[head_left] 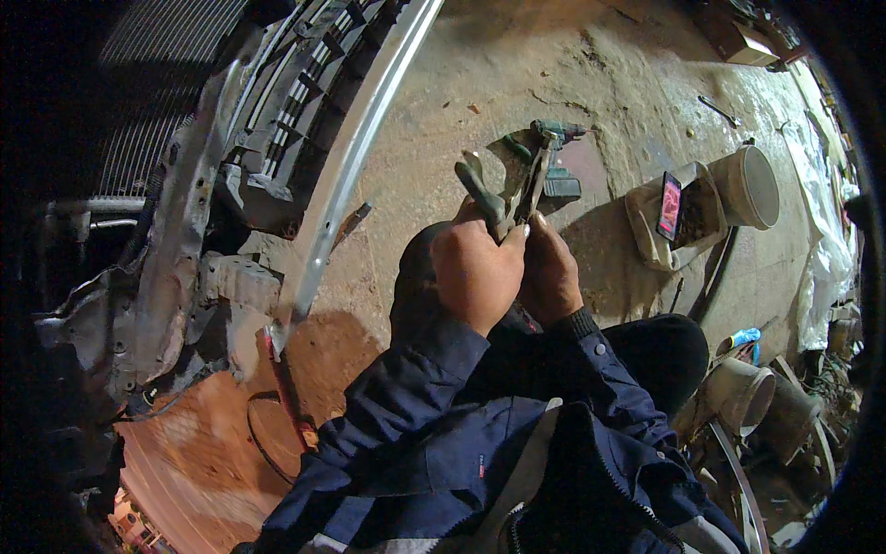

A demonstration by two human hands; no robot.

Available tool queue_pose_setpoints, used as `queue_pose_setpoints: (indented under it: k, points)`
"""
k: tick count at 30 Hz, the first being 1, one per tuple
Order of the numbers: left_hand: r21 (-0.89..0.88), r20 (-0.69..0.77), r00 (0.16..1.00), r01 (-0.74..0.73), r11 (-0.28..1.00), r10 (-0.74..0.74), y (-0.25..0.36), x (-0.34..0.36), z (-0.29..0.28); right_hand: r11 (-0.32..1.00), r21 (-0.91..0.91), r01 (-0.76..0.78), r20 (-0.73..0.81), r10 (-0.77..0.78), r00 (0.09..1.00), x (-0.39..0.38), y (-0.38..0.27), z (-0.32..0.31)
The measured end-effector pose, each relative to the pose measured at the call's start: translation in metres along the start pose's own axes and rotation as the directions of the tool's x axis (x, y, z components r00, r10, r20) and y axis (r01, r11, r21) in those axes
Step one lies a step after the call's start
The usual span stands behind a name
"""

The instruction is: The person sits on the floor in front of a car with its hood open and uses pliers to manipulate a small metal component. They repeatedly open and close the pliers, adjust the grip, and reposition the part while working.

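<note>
I hold a worn metal plier-like tool (494,203) up in front of my knees. Its exact kind is hard to make out. My left hand (475,272) is closed around its lower part, with a thick curved arm sticking up past the knuckles. Close beside it, my right hand (551,272) is closed too, its thumb and fingertips pinching the tool's other side. The palms and most of the fingers are hidden. Just beyond the tool, a green cordless drill (556,138) lies on the concrete floor, its black battery (561,187) toward me.
A vehicle's stripped front end with a radiator (171,78) and long metal bar (355,157) fills the left. At right, a phone (670,205) rests on an open container (646,245) beside a bucket (749,187). A wrench (720,112) and plastic sheeting (817,249) lie farther right.
</note>
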State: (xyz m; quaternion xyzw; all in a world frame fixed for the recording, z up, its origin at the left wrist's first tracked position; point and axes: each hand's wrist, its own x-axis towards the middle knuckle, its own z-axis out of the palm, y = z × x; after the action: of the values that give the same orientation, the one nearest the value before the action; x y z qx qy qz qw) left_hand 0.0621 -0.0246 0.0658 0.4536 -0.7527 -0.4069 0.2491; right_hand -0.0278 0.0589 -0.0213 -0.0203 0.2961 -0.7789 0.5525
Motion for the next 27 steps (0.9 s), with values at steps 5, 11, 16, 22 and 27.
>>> queue_pose_setpoints:
  k: [5,11,16,22,27]
  points:
    - [0.113,0.065,0.997,-0.043,0.993,0.036,-0.003,0.002,0.005,0.999,-0.046,0.002,-0.035,-0.003,0.999,-0.004,0.000,0.000]
    - [0.021,-0.002,0.993,-0.117,0.993,0.117,-0.014,0.001,0.020,0.998,-0.043,-0.045,-0.105,0.040,0.994,0.008,0.002,-0.009]
    - [-0.091,0.050,0.992,-0.111,0.990,0.116,-0.018,0.001,0.019,0.948,-0.312,0.062,-0.162,-0.118,0.980,0.004,0.002,-0.006]
    - [-0.552,0.332,0.943,0.216,0.805,-0.025,-0.019,0.006,-0.004,0.927,-0.365,0.085,-0.047,-0.110,0.993,0.003,0.002,0.002]
    - [-0.717,0.280,0.960,0.229,0.658,-0.029,-0.016,0.007,-0.009,0.834,-0.539,0.115,-0.028,-0.154,0.988,0.002,0.004,0.007]
